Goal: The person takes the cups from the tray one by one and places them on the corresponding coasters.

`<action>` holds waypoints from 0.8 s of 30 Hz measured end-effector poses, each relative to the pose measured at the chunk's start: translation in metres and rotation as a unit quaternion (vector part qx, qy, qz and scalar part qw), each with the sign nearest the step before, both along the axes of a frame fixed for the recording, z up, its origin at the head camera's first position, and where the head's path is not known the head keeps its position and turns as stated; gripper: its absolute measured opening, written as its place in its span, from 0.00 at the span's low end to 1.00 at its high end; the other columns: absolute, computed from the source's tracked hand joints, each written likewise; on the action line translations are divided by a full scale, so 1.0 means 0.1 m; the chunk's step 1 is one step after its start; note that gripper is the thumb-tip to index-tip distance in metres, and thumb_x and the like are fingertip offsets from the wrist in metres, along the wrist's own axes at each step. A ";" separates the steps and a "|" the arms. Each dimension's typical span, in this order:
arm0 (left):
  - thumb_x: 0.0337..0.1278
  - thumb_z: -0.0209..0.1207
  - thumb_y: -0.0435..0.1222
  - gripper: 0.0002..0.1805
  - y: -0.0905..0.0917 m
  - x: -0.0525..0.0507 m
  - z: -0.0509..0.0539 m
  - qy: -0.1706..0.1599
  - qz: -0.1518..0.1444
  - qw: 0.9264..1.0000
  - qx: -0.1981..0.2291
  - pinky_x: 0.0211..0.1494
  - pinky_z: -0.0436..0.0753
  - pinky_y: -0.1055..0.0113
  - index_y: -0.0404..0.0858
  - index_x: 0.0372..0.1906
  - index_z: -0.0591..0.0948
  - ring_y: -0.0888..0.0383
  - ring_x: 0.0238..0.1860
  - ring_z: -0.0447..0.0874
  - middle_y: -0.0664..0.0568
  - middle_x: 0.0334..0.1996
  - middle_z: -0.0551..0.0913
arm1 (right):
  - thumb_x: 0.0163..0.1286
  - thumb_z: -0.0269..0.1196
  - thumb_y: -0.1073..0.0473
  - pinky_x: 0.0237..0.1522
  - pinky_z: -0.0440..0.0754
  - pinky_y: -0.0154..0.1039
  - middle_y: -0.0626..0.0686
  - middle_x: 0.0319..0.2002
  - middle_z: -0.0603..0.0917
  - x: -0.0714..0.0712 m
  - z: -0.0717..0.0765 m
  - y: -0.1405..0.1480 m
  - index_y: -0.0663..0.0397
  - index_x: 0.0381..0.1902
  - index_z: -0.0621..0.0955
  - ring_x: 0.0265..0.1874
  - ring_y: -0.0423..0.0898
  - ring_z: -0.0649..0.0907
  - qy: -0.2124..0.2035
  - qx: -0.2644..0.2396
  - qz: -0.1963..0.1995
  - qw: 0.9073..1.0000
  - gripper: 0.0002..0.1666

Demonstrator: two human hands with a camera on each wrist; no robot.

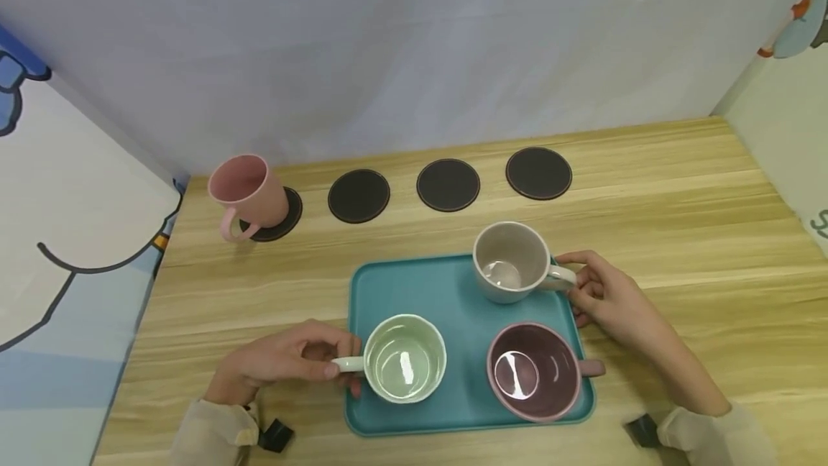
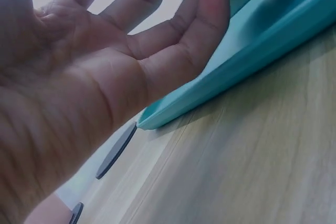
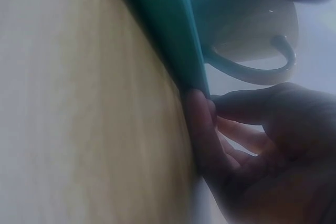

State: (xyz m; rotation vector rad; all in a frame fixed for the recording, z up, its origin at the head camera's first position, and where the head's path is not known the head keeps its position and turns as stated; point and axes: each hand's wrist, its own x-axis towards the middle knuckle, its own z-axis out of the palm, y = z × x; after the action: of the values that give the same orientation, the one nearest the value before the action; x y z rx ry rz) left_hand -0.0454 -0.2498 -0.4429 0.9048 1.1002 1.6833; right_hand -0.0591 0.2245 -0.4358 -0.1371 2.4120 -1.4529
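Left hand (image 1: 287, 359) pinches pale green mug (image 1: 405, 359) by handle (image 1: 350, 364) | mug at left end of teal tray (image 1: 414, 290) | right hand (image 1: 609, 300) grips tray's rim | looks glazed ceramic: stiff, slick, breakable; handle's the safest hold

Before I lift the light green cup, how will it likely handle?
The light green cup looks stiff and probably breakable, since its glossy finish suggests glazed ceramic. That gloss may also make it slippery. With the left hand pinching its handle at one side, the bowl's off-centre weight could make it tip.
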 end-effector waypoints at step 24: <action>0.78 0.53 0.30 0.08 0.05 -0.16 0.27 0.094 0.264 0.960 -0.010 0.67 0.83 0.49 0.33 0.36 0.74 0.49 0.57 0.89 0.55 0.46 0.83 | 0.75 0.57 0.71 0.31 0.91 0.40 0.61 0.40 0.77 -0.01 -0.03 0.00 0.61 0.73 0.68 0.29 0.39 0.85 -0.004 -0.011 -0.004 1.000 0.30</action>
State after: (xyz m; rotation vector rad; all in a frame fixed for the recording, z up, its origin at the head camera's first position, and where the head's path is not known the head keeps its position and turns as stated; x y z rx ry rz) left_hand -0.0610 -0.2448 -0.4158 0.8133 1.5905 2.0361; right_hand -0.0598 0.2248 -0.4387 -0.1271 2.3934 -1.4813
